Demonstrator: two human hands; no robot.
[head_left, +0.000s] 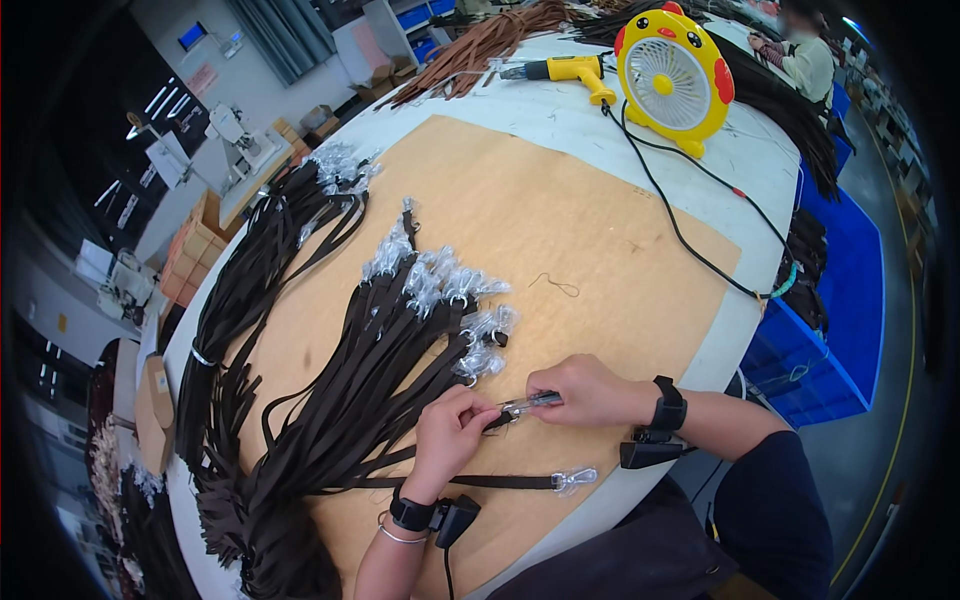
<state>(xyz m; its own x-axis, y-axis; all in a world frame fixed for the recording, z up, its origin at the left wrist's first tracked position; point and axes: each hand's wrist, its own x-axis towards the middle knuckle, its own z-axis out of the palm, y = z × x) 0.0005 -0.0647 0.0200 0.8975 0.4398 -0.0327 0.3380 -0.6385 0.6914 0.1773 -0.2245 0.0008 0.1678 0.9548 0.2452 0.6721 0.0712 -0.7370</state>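
Observation:
My left hand [452, 432] is closed, its thumb and fingers pinching a dark strap [492, 424] near its end. My right hand [585, 390], also closed, holds a small dark and silver tool [545, 398], perhaps snips, against the metal fitting of that strap. Fingers partly hide the tool and the fitting. Another dark strap [455, 482] lies flat by my left wrist, ending in a plastic-wrapped snap hook [574, 482]. Left of my hands spreads a big bundle of dark straps [345, 400], with plastic-wrapped hooks [440, 280] at the far ends.
A second strap bundle [235, 300] lies at the left. Brown board [560, 200] covers the white table. Beyond are a yellow heat gun [575, 70], a chick-shaped fan [665, 85] and their cables. A blue crate [850, 300] stands at the right; a person [805, 65] sits far right.

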